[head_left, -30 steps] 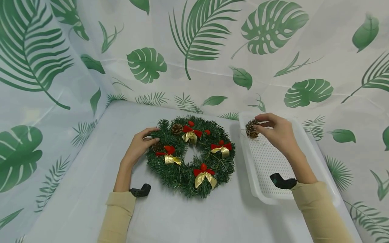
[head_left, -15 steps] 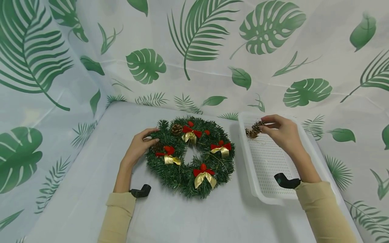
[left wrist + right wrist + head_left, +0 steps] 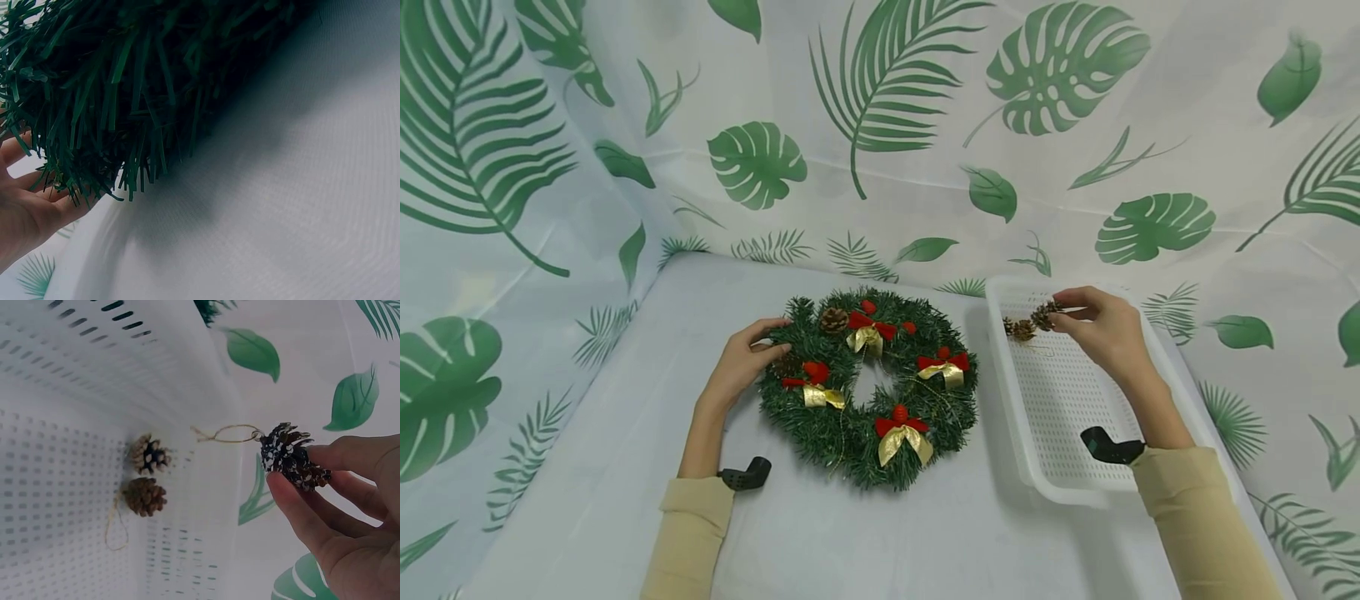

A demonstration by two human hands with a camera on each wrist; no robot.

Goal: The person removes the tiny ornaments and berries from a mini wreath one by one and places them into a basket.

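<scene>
A green tinsel wreath (image 3: 827, 437) with red and gold bows lies on the white table. My left hand (image 3: 739, 360) grips its upper left edge, with thumb and fingers partly lost among the needles; the left wrist view shows fingers (image 3: 53, 192) behind the hanging greenery. Above the far end of a white basket (image 3: 1028, 450), my right hand (image 3: 1107, 333) pinches a pine cone (image 3: 290, 456) between thumb and fingers. A gold string loop (image 3: 234, 434) hangs off that cone. Two more pine cones (image 3: 145, 497) lie inside the basket.
Several red berries and two pine cones (image 3: 833, 320) are set in the wreath. The basket stands to the right of the wreath, near the table's right edge. Leaf-printed cloth (image 3: 917, 200) hangs behind the table and along its sides.
My right hand has moved slightly right with the pine cone, drawing it away from the cones in the basket. The left hand keeps its place on the wreath.
</scene>
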